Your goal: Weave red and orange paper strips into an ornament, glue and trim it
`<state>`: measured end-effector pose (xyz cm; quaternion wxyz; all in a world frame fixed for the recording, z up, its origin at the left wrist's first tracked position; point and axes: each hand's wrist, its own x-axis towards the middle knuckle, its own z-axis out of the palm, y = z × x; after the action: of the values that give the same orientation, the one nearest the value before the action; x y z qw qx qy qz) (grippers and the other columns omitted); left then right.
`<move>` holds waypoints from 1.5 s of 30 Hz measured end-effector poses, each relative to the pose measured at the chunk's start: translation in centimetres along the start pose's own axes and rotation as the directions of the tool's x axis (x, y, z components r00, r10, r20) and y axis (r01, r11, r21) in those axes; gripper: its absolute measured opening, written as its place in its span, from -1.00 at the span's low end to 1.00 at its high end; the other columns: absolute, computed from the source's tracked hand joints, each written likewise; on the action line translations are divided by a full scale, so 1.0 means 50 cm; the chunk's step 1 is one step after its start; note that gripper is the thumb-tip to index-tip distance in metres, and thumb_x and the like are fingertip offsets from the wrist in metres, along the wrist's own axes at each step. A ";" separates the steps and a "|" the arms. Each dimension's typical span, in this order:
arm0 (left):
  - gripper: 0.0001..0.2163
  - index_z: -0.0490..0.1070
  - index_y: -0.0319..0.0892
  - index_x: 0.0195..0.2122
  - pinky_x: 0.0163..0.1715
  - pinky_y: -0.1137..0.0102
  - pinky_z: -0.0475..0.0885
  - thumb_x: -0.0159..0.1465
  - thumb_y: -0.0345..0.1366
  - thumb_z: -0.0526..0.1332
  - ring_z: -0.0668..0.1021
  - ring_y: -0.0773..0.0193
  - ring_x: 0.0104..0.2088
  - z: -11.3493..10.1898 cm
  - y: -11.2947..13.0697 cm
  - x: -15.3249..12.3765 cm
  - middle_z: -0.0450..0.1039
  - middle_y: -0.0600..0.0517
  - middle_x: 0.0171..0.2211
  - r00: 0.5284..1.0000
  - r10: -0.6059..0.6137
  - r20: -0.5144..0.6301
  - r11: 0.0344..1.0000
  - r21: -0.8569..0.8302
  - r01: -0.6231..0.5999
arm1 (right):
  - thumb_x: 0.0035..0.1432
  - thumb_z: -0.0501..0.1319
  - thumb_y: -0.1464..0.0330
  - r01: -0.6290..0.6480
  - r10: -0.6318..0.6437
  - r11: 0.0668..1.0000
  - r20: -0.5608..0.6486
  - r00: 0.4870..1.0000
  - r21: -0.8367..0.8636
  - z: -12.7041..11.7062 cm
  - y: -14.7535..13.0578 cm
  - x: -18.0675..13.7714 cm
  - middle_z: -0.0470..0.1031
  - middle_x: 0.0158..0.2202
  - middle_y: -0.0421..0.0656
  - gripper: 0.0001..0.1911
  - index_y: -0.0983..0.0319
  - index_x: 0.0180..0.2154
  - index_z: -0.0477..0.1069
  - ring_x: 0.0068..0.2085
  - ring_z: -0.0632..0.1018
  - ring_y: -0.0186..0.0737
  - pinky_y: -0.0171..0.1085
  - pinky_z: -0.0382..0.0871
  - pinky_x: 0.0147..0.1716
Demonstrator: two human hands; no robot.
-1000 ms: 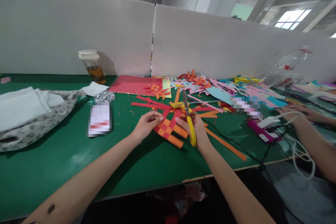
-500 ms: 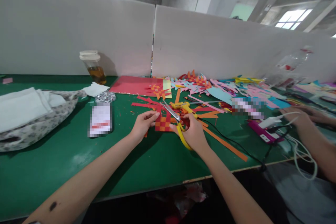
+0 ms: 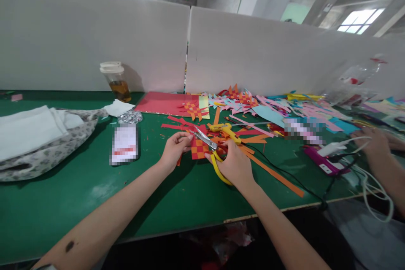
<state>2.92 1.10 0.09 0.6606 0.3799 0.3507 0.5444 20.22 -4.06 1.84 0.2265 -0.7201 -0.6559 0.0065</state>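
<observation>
My left hand (image 3: pixel 176 147) pinches the left edge of a woven red-and-orange paper piece (image 3: pixel 199 150), with loose strips sticking out around it. In my right hand (image 3: pixel 236 162) are scissors (image 3: pixel 218 168) with yellow handles. Their metal blades lie over the upper part of the woven paper and point up and left towards my left fingertips. Just behind the scissors lies a yellow glue gun (image 3: pixel 225 130) among red and orange paper strips (image 3: pixel 272 173). A finished-looking woven paper fish (image 3: pixel 193 109) rests on a red sheet (image 3: pixel 161 103).
A lidded cup of brown drink (image 3: pixel 117 82) stands at the back left, above a phone-sized white object (image 3: pixel 125 143) and a cloth bundle (image 3: pixel 47 143). Coloured scraps (image 3: pixel 306 112) pile up at the back right. Near a purple power strip (image 3: pixel 325 160) is another person's hand (image 3: pixel 373 143).
The scissor blades have dropped slightly and look closer together over the woven paper. My left hand keeps its pinch. The whole view has shifted a little.
</observation>
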 end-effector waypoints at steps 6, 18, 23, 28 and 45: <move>-0.72 0.34 -0.21 -0.40 -0.42 0.51 0.40 -0.04 -0.18 0.35 0.43 0.46 -0.53 0.009 -0.005 -0.009 0.36 0.16 -0.58 1.000 0.000 0.000 1.000 -0.006 0.000 | -0.08 0.15 0.04 -0.015 0.015 1.000 -0.006 1.000 -0.002 0.006 -0.007 -0.005 0.44 -0.35 -0.09 -0.57 0.19 -0.28 0.16 -0.28 0.49 -0.05 -0.28 0.13 -0.49; -0.75 0.35 -0.20 -0.43 -0.46 0.55 0.40 -0.04 -0.20 0.35 0.42 0.50 -0.56 0.019 -0.008 -0.024 0.35 0.18 -0.58 0.997 -0.066 0.046 0.997 -0.047 0.068 | -0.09 0.15 0.04 0.012 -0.011 0.999 -0.011 1.000 0.052 0.014 -0.010 -0.009 0.44 -0.32 -0.12 -0.57 0.18 -0.28 0.14 -0.30 0.49 -0.11 -0.31 0.16 -0.48; -0.75 0.34 -0.20 -0.43 -0.44 0.51 0.43 -0.02 -0.20 0.34 0.44 0.47 -0.55 0.019 -0.007 -0.025 0.36 0.17 -0.58 0.996 -0.065 0.067 0.997 -0.034 0.067 | -0.10 0.14 0.02 0.019 -0.018 0.999 -0.011 1.000 0.037 0.013 -0.010 -0.008 0.43 -0.41 -0.15 -0.56 0.19 -0.30 0.14 -0.37 0.49 -0.13 -0.32 0.16 -0.50; -0.73 0.33 -0.21 -0.42 -0.43 0.49 0.44 -0.02 -0.17 0.34 0.46 0.45 -0.54 0.022 -0.004 -0.024 0.37 0.15 -0.57 0.997 -0.058 0.054 0.998 -0.013 0.058 | -0.12 0.13 -0.04 0.005 -0.005 0.999 -0.007 1.000 0.038 0.008 -0.013 -0.007 0.38 -0.54 -0.23 -0.56 0.17 -0.39 0.12 -0.49 0.46 -0.21 -0.34 0.13 -0.54; -0.73 0.34 -0.21 -0.41 -0.51 0.59 0.33 0.00 -0.13 0.31 0.40 0.51 -0.59 0.020 -0.012 -0.026 0.38 0.15 -0.58 0.998 0.012 0.062 0.991 0.135 -0.020 | -0.14 0.14 -0.06 0.018 -0.018 1.000 -0.041 0.999 -0.006 -0.004 -0.013 -0.006 0.36 -0.59 -0.23 -0.55 0.16 -0.41 0.15 -0.54 0.43 -0.21 -0.33 0.09 -0.56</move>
<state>3.86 -0.36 0.10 0.6394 0.4431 0.3634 0.5126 19.65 -4.37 2.17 0.2379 -0.7148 -0.6575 -0.0123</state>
